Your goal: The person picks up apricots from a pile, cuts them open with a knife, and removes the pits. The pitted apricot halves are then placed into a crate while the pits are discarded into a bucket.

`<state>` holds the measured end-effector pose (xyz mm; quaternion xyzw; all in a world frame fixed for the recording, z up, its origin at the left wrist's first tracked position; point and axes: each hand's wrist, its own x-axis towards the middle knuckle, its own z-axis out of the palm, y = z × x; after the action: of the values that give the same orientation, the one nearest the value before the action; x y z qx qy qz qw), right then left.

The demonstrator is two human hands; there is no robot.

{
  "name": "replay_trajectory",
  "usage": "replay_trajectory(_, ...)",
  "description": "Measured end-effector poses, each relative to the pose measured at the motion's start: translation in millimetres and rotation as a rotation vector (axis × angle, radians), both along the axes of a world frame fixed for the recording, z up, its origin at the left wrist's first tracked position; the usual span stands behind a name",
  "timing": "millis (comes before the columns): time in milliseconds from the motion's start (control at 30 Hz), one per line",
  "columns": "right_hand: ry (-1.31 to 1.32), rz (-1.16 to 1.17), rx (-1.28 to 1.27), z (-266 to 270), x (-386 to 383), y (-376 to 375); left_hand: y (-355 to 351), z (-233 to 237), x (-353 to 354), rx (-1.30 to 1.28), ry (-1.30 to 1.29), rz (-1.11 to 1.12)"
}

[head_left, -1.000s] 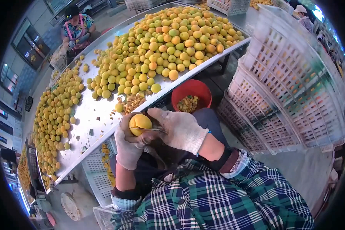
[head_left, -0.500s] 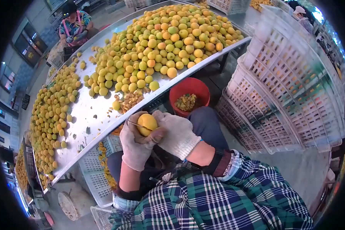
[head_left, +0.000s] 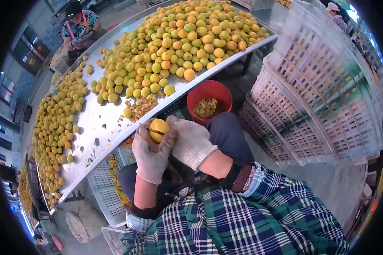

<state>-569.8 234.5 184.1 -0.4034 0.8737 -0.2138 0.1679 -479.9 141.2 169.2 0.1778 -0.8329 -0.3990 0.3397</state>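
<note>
A yellow apricot [head_left: 161, 125] sits in the gloved fingers of my left hand [head_left: 150, 157], which are closed around it. My right hand [head_left: 193, 142], also in a pale knit glove, presses against the fruit from the right. Across the apricot runs the thin blade of a knife [head_left: 145, 126], its tip poking out on the left and a dark cut line showing in the skin. The right fingers are closed on the knife, whose handle is hidden. Both hands are above my lap, just off the metal table's [head_left: 127, 142] near edge.
A large apricot heap [head_left: 178, 46] and a second pile [head_left: 57, 127] lie on the table, with apricot stones [head_left: 142, 108] near its edge. A red bucket [head_left: 219, 91] holds scraps. Stacked white crates [head_left: 310, 85] stand right; another crate [head_left: 104, 191] sits below left. A co-worker [head_left: 81, 27] sits across.
The apricot, knife and both hands have shifted slightly up and left in view, and the fruit has turned a little against the blade. The camera view has moved slightly.
</note>
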Motion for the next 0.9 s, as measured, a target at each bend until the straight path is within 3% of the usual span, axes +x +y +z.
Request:
replay_trajectory(233,-0.059,0.131,-0.067,10.1,-0.1,5.9,-1.6,-2.6,1.4,0.051,0.027,-0.061)
replay_trajectory(333,-0.263,0.138,-0.202,-9.5,-1.2,5.4,-1.1,-4.7,3.5,0.264,0.069,-0.157)
replay_trajectory(433,-0.413,0.216,-0.383,-22.7,-0.5,3.1,-3.0,-5.9,5.0,0.309,0.050,-0.186)
replay_trajectory(533,-0.255,0.274,-0.272,-19.2,-1.1,4.2,-5.4,-12.1,5.4,0.423,0.089,-0.233)
replay_trajectory(633,-0.389,0.190,-0.258,-9.2,-3.0,3.4,-3.0,-8.2,4.3,0.456,0.115,-0.257)
replay_trajectory(733,-0.199,-0.043,-0.068,9.4,2.1,1.5,-6.4,-16.0,1.9,0.446,0.170,-0.279)
replay_trajectory(833,0.001,-0.053,-0.097,-1.3,-2.3,-0.3,-1.8,-5.1,1.6,0.534,0.113,-0.259)
replay_trajectory(900,0.225,-0.030,-0.270,-18.0,-5.2,-0.5,-0.9,-3.9,2.9,0.418,0.127,-0.272)
